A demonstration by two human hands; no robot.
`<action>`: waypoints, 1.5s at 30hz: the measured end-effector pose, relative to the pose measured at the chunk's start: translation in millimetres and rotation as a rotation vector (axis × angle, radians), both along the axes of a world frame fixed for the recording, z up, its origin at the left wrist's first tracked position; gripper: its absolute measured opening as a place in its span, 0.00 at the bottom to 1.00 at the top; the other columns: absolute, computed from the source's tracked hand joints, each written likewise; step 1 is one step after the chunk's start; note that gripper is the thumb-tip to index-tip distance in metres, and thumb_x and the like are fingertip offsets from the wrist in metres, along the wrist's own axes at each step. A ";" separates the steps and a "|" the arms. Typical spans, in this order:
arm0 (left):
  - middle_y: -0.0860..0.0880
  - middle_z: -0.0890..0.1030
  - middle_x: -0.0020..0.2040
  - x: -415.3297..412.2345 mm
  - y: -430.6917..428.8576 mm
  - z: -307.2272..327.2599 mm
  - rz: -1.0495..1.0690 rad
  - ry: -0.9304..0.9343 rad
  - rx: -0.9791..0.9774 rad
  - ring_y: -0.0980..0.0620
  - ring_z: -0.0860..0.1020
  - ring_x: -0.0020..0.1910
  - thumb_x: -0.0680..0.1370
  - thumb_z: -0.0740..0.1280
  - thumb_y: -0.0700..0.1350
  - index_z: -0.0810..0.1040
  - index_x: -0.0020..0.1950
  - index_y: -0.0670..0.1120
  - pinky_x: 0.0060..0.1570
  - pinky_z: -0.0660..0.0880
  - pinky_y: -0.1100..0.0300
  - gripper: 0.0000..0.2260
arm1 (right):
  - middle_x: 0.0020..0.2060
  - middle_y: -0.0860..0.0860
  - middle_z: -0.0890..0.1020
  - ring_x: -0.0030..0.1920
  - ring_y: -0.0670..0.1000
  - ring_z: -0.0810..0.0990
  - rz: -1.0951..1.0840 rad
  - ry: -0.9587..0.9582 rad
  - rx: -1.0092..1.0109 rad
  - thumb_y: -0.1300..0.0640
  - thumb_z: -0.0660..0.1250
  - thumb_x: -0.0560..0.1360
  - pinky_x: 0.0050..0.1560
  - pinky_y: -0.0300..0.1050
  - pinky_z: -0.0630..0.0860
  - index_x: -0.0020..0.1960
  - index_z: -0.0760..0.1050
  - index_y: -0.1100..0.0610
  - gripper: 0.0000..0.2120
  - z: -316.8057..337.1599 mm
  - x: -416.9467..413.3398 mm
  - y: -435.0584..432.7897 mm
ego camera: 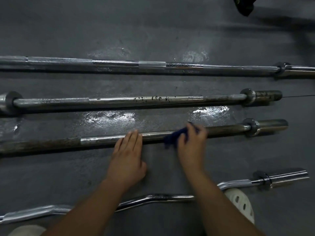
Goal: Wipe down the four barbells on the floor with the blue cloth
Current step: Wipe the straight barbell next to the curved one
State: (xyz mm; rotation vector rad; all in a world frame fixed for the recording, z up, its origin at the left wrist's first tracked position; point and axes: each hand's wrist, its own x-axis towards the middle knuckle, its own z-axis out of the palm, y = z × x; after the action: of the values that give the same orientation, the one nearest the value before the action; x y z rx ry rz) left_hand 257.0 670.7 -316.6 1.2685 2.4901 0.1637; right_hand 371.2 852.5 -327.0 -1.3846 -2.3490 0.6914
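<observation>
1. Four bars lie roughly parallel on the dark floor (pixel 51 31): far barbell (pixel 119 64), second barbell (pixel 68 101) with dark spots on its shaft, third barbell (pixel 102 139), and nearest the camera a curved bar (pixel 153 198).
2. Blue cloth (pixel 173 137) sits bunched on the third barbell's shaft, right of its middle and well short of the right collar.
3. Right hand (pixel 192 142) is on the cloth, fingers curled round it. The hand is blurred, so it is unclear whether the fingers also wrap the shaft.
4. Left hand (pixel 127 157) is just left of the cloth, fingers straight and together, with the fingertips resting on the same shaft.
5. Wet patches (pixel 109 118) shine on the floor between the second and third barbells.
6. White shoe (pixel 240 205) is at lower right, beside the curved bar.
</observation>
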 end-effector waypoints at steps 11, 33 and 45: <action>0.41 0.66 0.77 -4.9 -2.4 -1.8 -0.020 -0.031 -0.011 0.44 0.64 0.76 0.66 0.65 0.52 0.68 0.75 0.39 0.74 0.51 0.49 0.39 | 0.75 0.54 0.65 0.77 0.51 0.58 0.379 -0.014 -0.242 0.65 0.53 0.74 0.75 0.38 0.52 0.73 0.67 0.61 0.27 1.2 -36.3 -89.5; 0.42 0.66 0.77 -9.3 -11.1 -5.4 -0.004 -0.012 -0.018 0.44 0.63 0.76 0.63 0.65 0.51 0.67 0.76 0.40 0.74 0.55 0.47 0.41 | 0.56 0.55 0.80 0.56 0.54 0.78 0.078 0.011 -0.304 0.68 0.56 0.73 0.59 0.46 0.71 0.61 0.78 0.55 0.22 12.6 -53.7 -46.4; 0.42 0.66 0.77 -11.3 -11.3 -4.7 -0.022 -0.008 -0.025 0.43 0.65 0.75 0.63 0.65 0.51 0.67 0.75 0.40 0.73 0.53 0.48 0.41 | 0.60 0.58 0.79 0.66 0.61 0.73 0.339 -0.135 0.023 0.60 0.62 0.73 0.68 0.56 0.69 0.58 0.78 0.61 0.15 -6.0 -49.4 -60.7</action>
State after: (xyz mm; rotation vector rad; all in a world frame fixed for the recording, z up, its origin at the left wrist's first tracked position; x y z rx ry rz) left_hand 245.7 659.5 -321.3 1.2819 2.4627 0.1323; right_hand 321.9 791.8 -332.9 -1.0624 -2.7243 0.6744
